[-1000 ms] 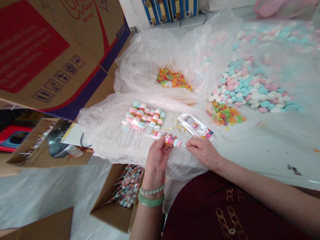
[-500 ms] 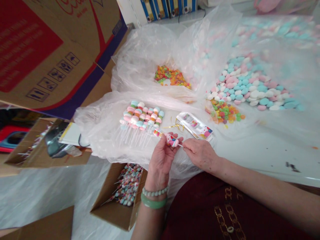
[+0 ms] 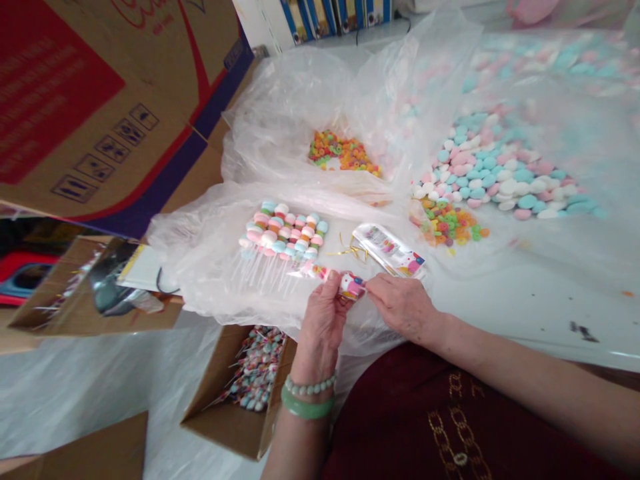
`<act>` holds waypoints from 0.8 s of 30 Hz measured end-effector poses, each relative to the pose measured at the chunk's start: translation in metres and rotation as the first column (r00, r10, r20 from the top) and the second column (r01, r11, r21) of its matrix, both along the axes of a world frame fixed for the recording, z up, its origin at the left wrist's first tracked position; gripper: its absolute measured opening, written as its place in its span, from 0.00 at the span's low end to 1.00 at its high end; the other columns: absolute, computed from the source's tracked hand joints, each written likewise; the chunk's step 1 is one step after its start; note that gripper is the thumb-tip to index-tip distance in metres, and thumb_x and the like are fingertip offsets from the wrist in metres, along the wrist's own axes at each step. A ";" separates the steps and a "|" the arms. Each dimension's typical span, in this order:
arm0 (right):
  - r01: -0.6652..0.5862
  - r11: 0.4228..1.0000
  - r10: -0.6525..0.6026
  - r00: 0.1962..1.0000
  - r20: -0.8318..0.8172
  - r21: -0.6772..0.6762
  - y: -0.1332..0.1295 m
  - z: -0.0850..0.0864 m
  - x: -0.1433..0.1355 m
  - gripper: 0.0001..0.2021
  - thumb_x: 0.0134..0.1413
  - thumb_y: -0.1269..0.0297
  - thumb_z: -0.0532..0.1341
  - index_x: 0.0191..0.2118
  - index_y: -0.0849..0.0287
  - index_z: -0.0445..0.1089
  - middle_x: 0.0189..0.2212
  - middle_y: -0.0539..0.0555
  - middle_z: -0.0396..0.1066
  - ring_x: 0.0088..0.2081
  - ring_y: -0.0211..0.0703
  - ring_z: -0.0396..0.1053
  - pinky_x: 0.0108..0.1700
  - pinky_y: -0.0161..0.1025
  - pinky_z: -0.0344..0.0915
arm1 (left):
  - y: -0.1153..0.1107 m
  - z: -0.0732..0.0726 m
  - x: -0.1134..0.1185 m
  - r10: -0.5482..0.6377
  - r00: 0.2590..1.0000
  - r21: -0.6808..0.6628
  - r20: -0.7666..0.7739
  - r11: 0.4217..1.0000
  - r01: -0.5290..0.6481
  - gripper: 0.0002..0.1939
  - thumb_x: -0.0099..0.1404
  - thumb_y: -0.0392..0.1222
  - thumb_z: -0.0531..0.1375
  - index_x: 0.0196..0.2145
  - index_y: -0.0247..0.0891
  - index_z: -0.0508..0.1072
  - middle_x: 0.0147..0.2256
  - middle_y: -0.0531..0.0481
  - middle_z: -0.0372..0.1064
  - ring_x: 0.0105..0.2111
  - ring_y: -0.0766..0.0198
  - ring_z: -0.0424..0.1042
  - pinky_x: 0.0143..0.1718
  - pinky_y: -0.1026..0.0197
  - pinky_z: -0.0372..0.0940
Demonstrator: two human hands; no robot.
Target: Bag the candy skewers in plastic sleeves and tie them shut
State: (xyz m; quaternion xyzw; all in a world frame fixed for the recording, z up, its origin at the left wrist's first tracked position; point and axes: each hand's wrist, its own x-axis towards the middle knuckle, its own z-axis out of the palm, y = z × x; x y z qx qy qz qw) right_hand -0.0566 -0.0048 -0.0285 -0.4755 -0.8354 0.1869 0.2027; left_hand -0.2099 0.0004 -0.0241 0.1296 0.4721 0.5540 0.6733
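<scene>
My left hand (image 3: 325,317) is closed around a marshmallow skewer in a clear, brightly printed bag (image 3: 351,287). The bag's clear tip points left, over the sticks of other skewers. At its right end, my right hand (image 3: 403,307) pinches with thumb and forefinger; the stick seems to be in that pinch, hidden by the fingers. Just behind my hands lies a stack of flat printed bags (image 3: 389,250), with gold twist ties (image 3: 354,251) beside it. Left of these, rows of marshmallow skewers (image 3: 285,232) rest on a plastic sheet.
Loose pink, blue and white marshmallows (image 3: 500,173) are heaped at the right, by gummy rings (image 3: 450,223). More gummy rings (image 3: 345,153) lie in plastic behind. A floor carton (image 3: 200,420) holds bagged skewers (image 3: 257,367). A large carton (image 3: 165,133) stands at left.
My right hand has closed in on the bag's end, and the stick that showed between it and the candy is now covered. The bag's clear tip reaches further left.
</scene>
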 end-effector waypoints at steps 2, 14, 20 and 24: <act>-0.006 0.999 0.002 0.996 -0.087 -0.052 0.001 -0.001 -0.001 0.09 0.63 0.70 0.52 0.34 0.61 0.69 0.31 0.53 0.70 0.33 0.40 0.66 0.32 0.35 0.54 | -0.002 -0.001 0.006 -0.030 0.996 -0.039 0.087 0.999 0.034 0.11 0.61 0.44 0.64 0.31 0.30 0.73 0.29 0.47 0.73 0.28 0.65 0.72 0.31 0.64 0.70; 0.087 0.934 -0.214 0.912 -0.349 -0.346 0.003 0.004 0.006 0.06 0.53 0.72 0.57 0.36 0.58 0.69 0.27 0.48 0.69 0.31 0.40 0.66 0.35 0.35 0.58 | -0.001 0.007 -0.002 -0.152 0.984 0.033 -0.096 0.987 0.155 0.20 0.49 0.37 0.71 0.40 0.32 0.73 0.30 0.50 0.72 0.24 0.69 0.69 0.25 0.68 0.65; 0.102 0.962 -0.204 0.885 -0.418 -0.253 0.011 0.003 -0.006 0.20 0.55 0.74 0.53 0.54 0.57 0.64 0.33 0.50 0.73 0.35 0.41 0.69 0.38 0.36 0.61 | -0.001 -0.002 0.016 -0.203 0.979 0.064 0.015 0.977 0.202 0.13 0.51 0.37 0.69 0.28 0.33 0.68 0.19 0.59 0.60 0.14 0.77 0.52 0.18 0.69 0.52; 0.032 0.990 -0.093 0.883 -0.460 -0.138 0.013 -0.001 -0.003 0.10 0.57 0.74 0.54 0.36 0.57 0.71 0.36 0.52 0.73 0.39 0.41 0.69 0.42 0.35 0.61 | -0.006 -0.003 0.019 -0.218 0.960 0.025 0.176 0.976 0.217 0.11 0.53 0.36 0.69 0.31 0.33 0.70 0.20 0.59 0.59 0.16 0.76 0.54 0.20 0.70 0.54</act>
